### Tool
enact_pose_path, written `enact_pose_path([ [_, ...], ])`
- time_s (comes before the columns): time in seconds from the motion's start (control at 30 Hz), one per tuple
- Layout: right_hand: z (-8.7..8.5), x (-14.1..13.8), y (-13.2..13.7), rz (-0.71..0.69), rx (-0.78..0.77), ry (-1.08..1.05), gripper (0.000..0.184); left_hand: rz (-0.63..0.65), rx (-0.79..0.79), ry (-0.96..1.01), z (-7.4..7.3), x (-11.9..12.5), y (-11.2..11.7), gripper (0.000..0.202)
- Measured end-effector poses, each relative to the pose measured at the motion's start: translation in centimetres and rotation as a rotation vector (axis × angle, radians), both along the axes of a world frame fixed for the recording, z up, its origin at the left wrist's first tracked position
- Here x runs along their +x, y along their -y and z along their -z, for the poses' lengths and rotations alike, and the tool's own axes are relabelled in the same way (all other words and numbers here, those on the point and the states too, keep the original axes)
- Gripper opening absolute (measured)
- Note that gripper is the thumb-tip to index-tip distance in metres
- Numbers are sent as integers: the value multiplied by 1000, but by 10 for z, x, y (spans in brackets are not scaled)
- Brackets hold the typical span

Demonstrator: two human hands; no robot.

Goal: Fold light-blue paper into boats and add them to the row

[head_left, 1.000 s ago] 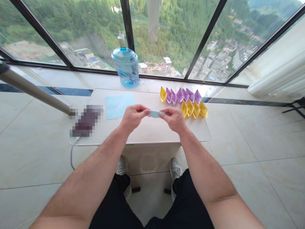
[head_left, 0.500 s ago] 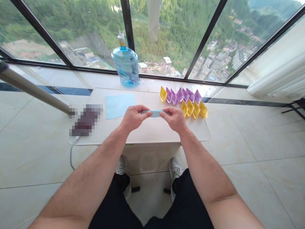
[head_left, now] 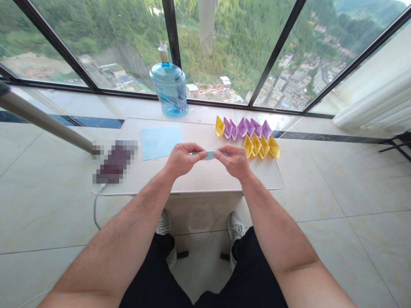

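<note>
A small folded piece of light blue paper is pinched at both ends above the table. My left hand grips its left end between thumb and fingers. On its right end, my right hand is closed the same way; the fingers hide much of the paper. A flat light blue sheet lies on the table behind my left hand. Just beyond my right hand stand several yellow folded paper boats, and behind them a row of purple paper boats with one yellow boat at its left end.
The low white table stands before the windows. A blue water jug is behind it. At the table's left lies a blurred-out device with a cable, near a slanting pole. My shoes are below the front edge.
My hands have drawn slightly closer together, thumbs nearer each other along the folded blue paper, so less of it shows. The boats and the flat sheet are unmoved.
</note>
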State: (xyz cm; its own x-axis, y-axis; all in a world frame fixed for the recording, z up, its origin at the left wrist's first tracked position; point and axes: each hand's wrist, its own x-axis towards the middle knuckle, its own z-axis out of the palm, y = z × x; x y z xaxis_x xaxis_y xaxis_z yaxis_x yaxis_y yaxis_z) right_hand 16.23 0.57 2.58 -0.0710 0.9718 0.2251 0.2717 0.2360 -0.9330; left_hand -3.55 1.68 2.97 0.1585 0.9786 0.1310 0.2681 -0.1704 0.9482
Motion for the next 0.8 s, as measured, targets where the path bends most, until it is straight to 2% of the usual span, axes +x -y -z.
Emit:
enact_pose_path([
  [0.17,-1,0,0,0,1,8,25,2,13,-46,0,1,0,26],
  [0.4,-1,-7,2,95,34,28,22,-86,15,-106,-3,6,2,25],
  [0.63,-3,-7,3,22,-10,138,20,26,63,-142,1,6,3,28],
  [0.8,0,-9,3,26,-17,164,19,8,115,-217,3,10,5,25],
])
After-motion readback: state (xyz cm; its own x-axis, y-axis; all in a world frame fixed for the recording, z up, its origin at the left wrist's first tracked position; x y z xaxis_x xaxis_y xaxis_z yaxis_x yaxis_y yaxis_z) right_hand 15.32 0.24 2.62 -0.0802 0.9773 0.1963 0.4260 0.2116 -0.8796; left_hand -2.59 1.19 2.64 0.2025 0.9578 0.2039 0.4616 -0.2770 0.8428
